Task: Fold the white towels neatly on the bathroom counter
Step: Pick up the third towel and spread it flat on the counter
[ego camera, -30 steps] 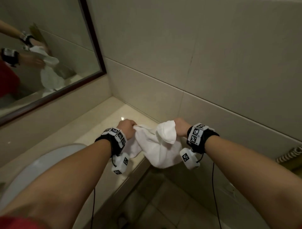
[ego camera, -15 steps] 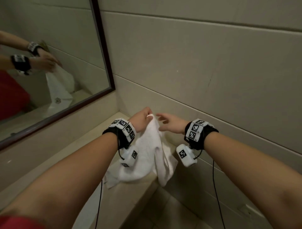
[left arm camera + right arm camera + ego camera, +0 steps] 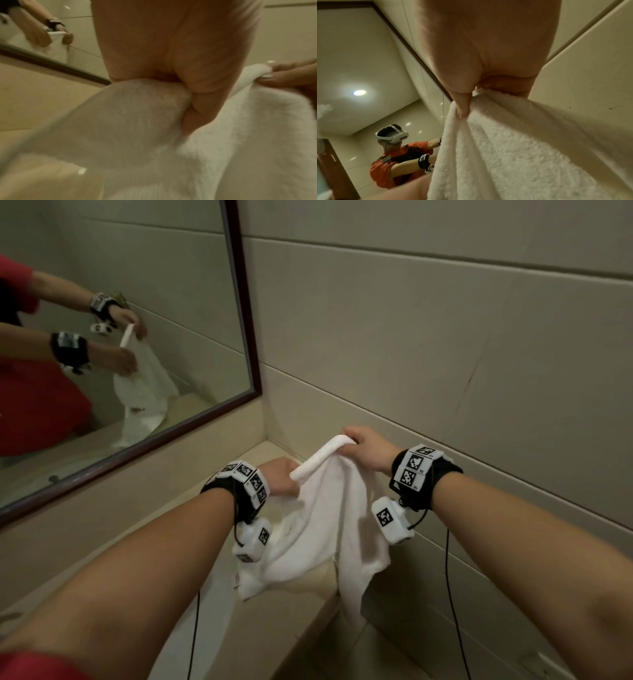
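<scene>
So, quick rundown of what I'm seeing on my feeds.

Towel: one white towel (image 3: 329,518) is up in the air between both hands, over the end of the beige surface (image 3: 294,621) by the corner of the tiled wall (image 3: 428,344). Its top hem is stretched between the two hands, sloping up toward the right one. The rest sags down; the lower left part looks like it's touching the surface, and a long tail on the right hangs past the front edge toward the floor (image 3: 394,655).

Left hand: left hand (image 3: 279,475) has its fingers (image 3: 197,108) curled and pinching the lower end of the hem. My left wrist view is blurry, but the towel bunched under the thumb is plain enough.

Right hand: right hand (image 3: 368,448) sits higher and nearer the wall, fingers closed round the other end of the hem. In my right wrist view the thumb (image 3: 462,106) presses into the terry cloth and folds fan out below it.

Gear: black wristbands with checker tags on both wrists, a white camera pod hanging under each.

Mirror: dark-framed mirror (image 3: 239,313) on the left wall reflects both hands holding the towel, plus a person in a red shirt.
</scene>
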Tool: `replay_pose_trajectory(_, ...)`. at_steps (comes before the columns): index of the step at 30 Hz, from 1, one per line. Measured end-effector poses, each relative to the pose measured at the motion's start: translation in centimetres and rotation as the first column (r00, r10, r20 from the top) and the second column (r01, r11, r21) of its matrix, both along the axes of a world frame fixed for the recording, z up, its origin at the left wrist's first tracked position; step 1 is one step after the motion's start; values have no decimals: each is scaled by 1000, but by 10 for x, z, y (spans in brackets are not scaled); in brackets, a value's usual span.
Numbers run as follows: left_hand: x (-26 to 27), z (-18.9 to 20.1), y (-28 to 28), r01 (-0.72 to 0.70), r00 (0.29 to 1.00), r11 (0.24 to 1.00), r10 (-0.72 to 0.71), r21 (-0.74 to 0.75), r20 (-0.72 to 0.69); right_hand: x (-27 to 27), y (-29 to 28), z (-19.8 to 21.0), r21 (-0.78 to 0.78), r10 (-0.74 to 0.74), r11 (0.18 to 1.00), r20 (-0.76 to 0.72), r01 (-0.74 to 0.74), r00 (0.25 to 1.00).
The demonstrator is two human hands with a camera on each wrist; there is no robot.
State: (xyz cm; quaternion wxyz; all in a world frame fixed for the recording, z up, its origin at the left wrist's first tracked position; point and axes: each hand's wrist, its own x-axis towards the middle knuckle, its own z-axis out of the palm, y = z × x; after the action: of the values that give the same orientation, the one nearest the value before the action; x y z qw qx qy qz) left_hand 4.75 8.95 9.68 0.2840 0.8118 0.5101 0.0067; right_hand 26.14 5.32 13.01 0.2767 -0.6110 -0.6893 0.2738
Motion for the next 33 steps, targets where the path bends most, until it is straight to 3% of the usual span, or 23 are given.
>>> replay_pose_trajectory(4,-15,-25,4,-120,992,993,120,0,-43,8,-6,6,-22,-3,1000,-33,2,999)
replay_pose_trajectory(10,-27,-35,20,-225,970,967,233,118,-63,13,-11,6,-90,13,996,-57,-18,998)
replay_pose_trajectory(15,-56,-30,29,-394,902,896,419,205,-100,2,-10,15,-140,53,988,-61,-61,997)
replay_pose_trajectory(20,-96,-13,37,-583,798,748,601,318,50,-25,0,18,-150,127,980,-35,-131,991)
replay_pose_trajectory(23,-110,9,48,-644,746,676,658,358,98,-43,9,16,-172,133,975,-50,-139,990)
replay_pose_trajectory(27,-114,34,69,-699,697,551,667,455,263,-57,20,17,-170,115,977,-85,-128,990)
replay_pose_trajectory(29,-113,39,80,-701,700,542,646,464,303,-61,28,12,-177,77,979,-113,-97,991)
replay_pose_trajectory(33,-101,20,109,-715,699,598,613,362,368,-55,41,-8,-233,-1,972,-71,-16,998)
